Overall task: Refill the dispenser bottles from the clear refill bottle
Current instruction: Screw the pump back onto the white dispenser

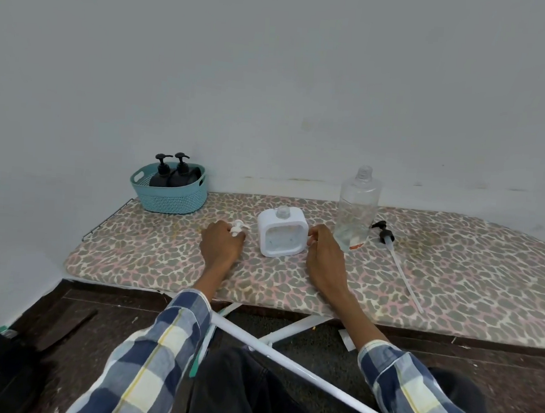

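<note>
A white square dispenser bottle (281, 232) stands uncapped in the middle of the ironing board (453, 277). My right hand (321, 245) touches its right side with curled fingers. My left hand (222, 241) rests on the board to its left, closed around the white pump head (239, 227). The tall clear refill bottle (357, 209) stands open just right of the white bottle, with a little liquid at its bottom. Its black pump with a long tube (396, 260) lies on the board to the right.
A teal basket (168, 196) at the back left corner holds two black pump bottles (173, 173). The wall runs right behind the board. Below the front edge are the board's white legs (286, 352) and my knees.
</note>
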A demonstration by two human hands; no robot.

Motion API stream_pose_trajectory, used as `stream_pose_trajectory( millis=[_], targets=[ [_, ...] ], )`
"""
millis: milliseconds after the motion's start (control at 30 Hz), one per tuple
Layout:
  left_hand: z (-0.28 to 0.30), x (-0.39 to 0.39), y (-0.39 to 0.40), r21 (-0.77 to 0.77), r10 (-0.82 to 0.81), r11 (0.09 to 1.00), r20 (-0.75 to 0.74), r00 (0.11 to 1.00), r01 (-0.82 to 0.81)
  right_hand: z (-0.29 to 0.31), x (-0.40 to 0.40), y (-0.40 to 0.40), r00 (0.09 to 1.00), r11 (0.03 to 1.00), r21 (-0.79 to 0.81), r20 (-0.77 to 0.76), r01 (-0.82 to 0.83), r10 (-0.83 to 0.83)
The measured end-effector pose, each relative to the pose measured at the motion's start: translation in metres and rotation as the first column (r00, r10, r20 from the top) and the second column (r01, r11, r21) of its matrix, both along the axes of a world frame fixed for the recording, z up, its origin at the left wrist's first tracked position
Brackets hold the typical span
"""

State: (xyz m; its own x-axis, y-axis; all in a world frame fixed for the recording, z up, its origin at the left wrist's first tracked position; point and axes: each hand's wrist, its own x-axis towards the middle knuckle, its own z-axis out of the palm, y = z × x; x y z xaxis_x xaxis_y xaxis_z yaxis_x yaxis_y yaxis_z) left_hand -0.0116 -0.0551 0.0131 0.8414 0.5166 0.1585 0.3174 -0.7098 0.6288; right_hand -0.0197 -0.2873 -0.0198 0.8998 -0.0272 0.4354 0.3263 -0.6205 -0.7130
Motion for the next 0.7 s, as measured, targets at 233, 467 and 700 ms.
stream_pose_trajectory(
  millis=[233, 467, 700],
  targets=[
    [0.033, -0.012, -0.019, -0.271, 0.022, 0.956, 0.446, 0.895, 0.111, 0.004, -0.002, -0.001, 0.999, 0.993, 0.113, 0.03, -0.031, 0.028],
    [0.073, -0.034, -0.049, -0.213, -0.173, 0.878, 0.695, 0.698, 0.43, 0.052, -0.014, 0.005, 0.966, 0.937, 0.298, 0.231, -0.182, 0.114],
    [0.084, -0.047, -0.086, -0.105, -0.25, 0.856, 0.773, 0.583, 0.506, 0.108, -0.014, 0.023, 0.952, 0.808, 0.504, 0.146, -0.306, 0.27]
  ],
)
